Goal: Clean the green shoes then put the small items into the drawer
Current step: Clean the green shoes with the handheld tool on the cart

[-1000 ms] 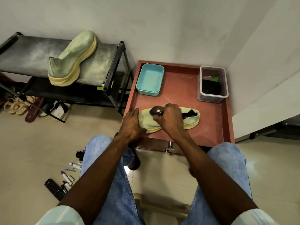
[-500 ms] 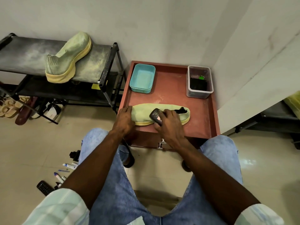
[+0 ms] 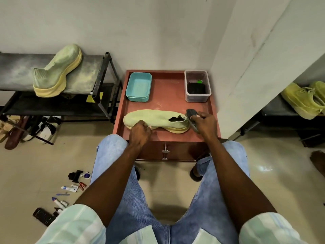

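The green shoe [image 3: 156, 119] lies on the red tabletop [image 3: 165, 104] with its long axis left-right, the left hand [image 3: 139, 132] pinching its toe side, the right hand [image 3: 204, 121] gripping a dark brush [image 3: 191, 118] at its heel.

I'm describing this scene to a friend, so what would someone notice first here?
First, the pale green shoe lying on the red cabinet top, the left hand holding its near edge while the right hand grips a dark brush at its heel. Next, its dusty partner shoe on the black rack to the left.
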Tool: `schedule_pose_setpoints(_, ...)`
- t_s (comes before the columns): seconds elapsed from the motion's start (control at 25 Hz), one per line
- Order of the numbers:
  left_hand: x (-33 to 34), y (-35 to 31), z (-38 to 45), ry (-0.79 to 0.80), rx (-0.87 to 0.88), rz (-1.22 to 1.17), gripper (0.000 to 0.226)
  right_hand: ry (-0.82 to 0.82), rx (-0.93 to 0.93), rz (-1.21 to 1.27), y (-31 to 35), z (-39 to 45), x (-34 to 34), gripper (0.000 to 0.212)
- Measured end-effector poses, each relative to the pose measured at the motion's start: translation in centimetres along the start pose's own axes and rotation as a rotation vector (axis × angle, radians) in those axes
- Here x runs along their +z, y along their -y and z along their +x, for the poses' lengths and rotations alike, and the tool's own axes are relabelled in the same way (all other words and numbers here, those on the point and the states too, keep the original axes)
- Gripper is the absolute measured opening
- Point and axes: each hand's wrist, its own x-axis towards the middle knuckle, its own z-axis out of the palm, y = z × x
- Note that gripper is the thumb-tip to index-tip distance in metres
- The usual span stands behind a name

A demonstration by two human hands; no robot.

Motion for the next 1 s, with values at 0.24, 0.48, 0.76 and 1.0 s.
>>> schedule_pose_setpoints(0.24, 0.3, 0.3, -0.6, -0.009, -0.075, -0.042, 0.031, 0.068, 0.081, 0.006, -1.2, -0.4, -0.8, 0.016)
schedule_pose_setpoints(0.48, 0.6, 0.7, -2.0, 0.039, -0.236, -0.317, 0.037, 0.377, 0.185, -0.082, -0.7, -1.4, 0.9, 0.014)
schedule_pose_setpoints(0.76, -0.4, 1.5, -2.6, 0.073, -0.475, -0.684, 0.060, 0.297, 0.259, 0.161, -1.1, -1.5, 3.4, 0.020)
schedule_pose_setpoints(1.0, 1.1, 2.6, -8.3, 0.068, -0.255, -0.553, 0.099, 0.169, 0.345, 0.267, -1.6, -0.9, 5.9, 0.031)
